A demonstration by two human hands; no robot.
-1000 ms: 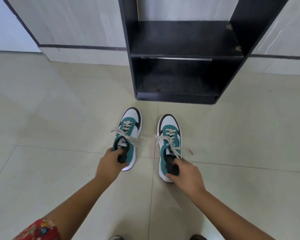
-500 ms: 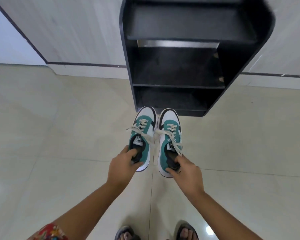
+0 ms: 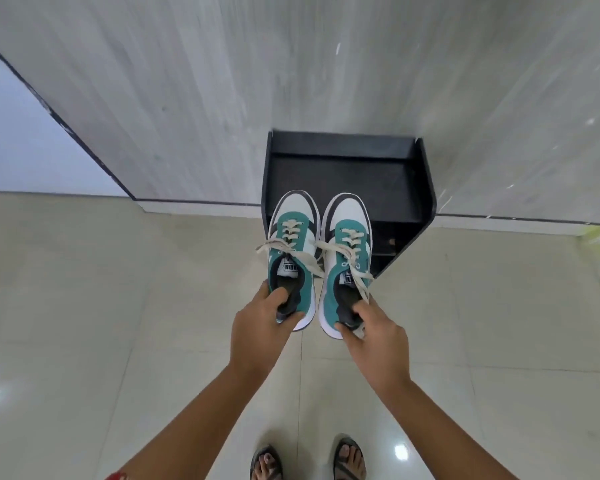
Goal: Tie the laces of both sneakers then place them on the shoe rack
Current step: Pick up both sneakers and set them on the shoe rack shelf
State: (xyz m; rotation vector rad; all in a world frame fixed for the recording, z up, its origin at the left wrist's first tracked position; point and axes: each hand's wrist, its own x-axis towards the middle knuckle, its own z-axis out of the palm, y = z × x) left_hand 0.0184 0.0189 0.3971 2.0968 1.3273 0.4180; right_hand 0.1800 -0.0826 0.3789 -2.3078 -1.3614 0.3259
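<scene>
Pale tiled floor point(image 3: 84, 306), grey wall point(image 3: 222, 81) behind, black rack point(image 3: 347, 174) against wall, seen from above. Left hand point(image 3: 260, 327) pinching heel collar of left sneaker point(image 3: 293, 258), thumb inside opening, fingers under heel. Right hand point(image 3: 374, 332) pinching heel collar of right sneaker point(image 3: 347, 258) likewise. Both sneakers held in air, side by side, just apart, toes pointing at rack, toe caps overlapping rack's front edge in view. Laces point(image 3: 347, 251) cream, knotted in bows, loops and ends hanging loose over teal tongues. Top shelf bare. Two sandalled feet point(image 3: 349, 459) at bottom edge, on floor.
</scene>
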